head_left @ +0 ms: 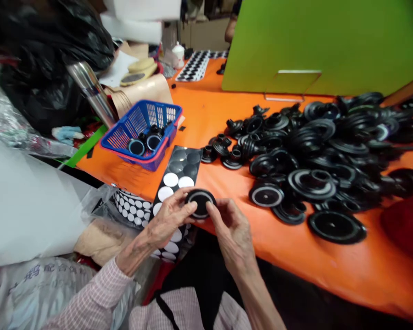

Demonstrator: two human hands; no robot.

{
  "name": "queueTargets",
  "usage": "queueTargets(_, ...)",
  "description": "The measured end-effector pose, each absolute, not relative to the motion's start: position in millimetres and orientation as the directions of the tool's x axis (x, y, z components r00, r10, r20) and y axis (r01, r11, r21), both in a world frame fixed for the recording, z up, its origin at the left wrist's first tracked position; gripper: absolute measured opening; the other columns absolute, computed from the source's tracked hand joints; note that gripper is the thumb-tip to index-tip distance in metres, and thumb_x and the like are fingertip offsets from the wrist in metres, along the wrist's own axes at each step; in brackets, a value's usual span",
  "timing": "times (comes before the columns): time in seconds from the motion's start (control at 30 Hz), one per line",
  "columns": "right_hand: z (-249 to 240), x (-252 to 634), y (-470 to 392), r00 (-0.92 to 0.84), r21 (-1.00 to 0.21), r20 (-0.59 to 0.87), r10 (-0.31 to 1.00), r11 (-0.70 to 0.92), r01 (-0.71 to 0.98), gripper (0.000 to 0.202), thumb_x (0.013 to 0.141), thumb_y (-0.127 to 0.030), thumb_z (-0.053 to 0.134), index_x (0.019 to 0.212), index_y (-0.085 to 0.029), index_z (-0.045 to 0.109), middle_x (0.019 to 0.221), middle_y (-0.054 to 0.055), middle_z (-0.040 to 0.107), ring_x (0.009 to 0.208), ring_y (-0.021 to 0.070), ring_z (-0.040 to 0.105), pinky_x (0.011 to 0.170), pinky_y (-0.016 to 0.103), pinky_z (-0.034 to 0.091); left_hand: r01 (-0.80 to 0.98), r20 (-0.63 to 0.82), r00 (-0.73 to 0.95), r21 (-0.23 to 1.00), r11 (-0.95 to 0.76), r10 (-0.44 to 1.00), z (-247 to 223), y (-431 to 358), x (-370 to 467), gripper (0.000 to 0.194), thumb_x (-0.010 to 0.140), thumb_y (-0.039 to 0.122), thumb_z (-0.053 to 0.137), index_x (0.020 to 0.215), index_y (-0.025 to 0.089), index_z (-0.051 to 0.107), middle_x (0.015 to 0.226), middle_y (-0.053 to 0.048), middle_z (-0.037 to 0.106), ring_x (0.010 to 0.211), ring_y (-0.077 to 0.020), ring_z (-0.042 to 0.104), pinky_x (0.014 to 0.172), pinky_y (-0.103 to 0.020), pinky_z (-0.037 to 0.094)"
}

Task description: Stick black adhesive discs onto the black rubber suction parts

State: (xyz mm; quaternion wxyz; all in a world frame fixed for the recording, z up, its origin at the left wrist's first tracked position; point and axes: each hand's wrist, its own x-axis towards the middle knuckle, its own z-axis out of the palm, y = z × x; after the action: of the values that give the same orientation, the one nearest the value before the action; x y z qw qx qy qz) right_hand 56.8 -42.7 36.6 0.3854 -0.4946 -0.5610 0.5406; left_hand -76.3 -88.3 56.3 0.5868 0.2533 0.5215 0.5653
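Note:
A round black plastic part [201, 204] with a pale ring on its face is held between my two hands at the table's front edge. My left hand [174, 211] grips its left rim, thumb on the face. From the right side, my right hand [232, 229] pinches the rim with thumb and fingers. Beneath and behind them lies a black sheet of round stickers [170, 179], some spots white and some dark, hanging over the edge. To the right is a large heap of similar black parts [311, 183], several with flanges and short necks.
A blue basket [142, 112] with a pink rim holds several black round parts. Behind it lean a steel flask [91, 94] and brown paper [141, 94]. A green board [316, 46] stands at the back right of the orange table [199, 110]. A red container [408, 224] is at far right.

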Motion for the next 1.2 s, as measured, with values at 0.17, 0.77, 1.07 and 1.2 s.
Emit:
queueTargets(0.17, 71.6, 21.4, -0.3, -0.523, -0.989, -0.103, 0.846, -0.144, -0.038, 0.035, 0.075, -0.049, 0.069, 0.069, -0.018, 0.053, 0.057, -0.004, 0.054, 0.055, 0.0102, 0.052, 0.054, 0.024, 0.046, -0.091, -0.189, -0.253, 0.981, 0.171, 0.949, 98.7, -66.5, -120.0, 0.043, 0.081, 0.038, 0.065, 0.119, 0.018, 0.060, 0.107, -0.011, 0.065, 0.080, -0.0179, 0.067, 0.067, -0.029, 0.057)
queueTargets(0.77, 2.1, 5.9, -3.7, -0.444, -0.788, 0.359, 0.821, 0.522, 0.326, 0.030, 0.091, -0.029, 0.043, 0.112, -0.019, 0.063, 0.113, 0.013, 0.066, 0.108, 0.0248, 0.060, 0.095, 0.047, 0.048, -0.140, -0.294, -0.476, 0.956, 0.259, 0.829, 44.1, -39.3, -140.8, 0.026, 0.063, 0.028, 0.074, 0.081, 0.013, 0.062, 0.068, 0.000, 0.060, 0.062, -0.0117, 0.052, 0.062, -0.025, 0.041)
queueTargets(1.07, 26.3, -16.6, 13.8, -0.411, -0.672, 0.450, 0.793, 0.603, 0.430, 0.033, 0.092, -0.041, 0.050, 0.111, -0.018, 0.063, 0.108, 0.013, 0.063, 0.102, 0.0273, 0.056, 0.086, 0.045, 0.048, -0.445, -0.309, -0.194, 0.873, 0.198, 0.931, 60.9, -44.6, -146.4, 0.022, 0.065, 0.026, 0.081, 0.077, 0.010, 0.069, 0.072, -0.003, 0.066, 0.068, -0.0090, 0.058, 0.069, -0.020, 0.045)
queueTargets(1.2, 34.3, -13.4, 14.6, -0.469, -0.553, 0.508, 0.722, 0.691, 0.466, 0.030, 0.095, -0.038, 0.046, 0.111, -0.018, 0.061, 0.100, 0.012, 0.064, 0.094, 0.0259, 0.057, 0.081, 0.041, 0.049, -0.488, -0.311, -0.170, 0.851, 0.194, 0.935, 60.6, -43.7, -148.4, 0.024, 0.062, 0.026, 0.084, 0.071, 0.011, 0.069, 0.069, -0.001, 0.064, 0.065, -0.0070, 0.056, 0.065, -0.017, 0.044)
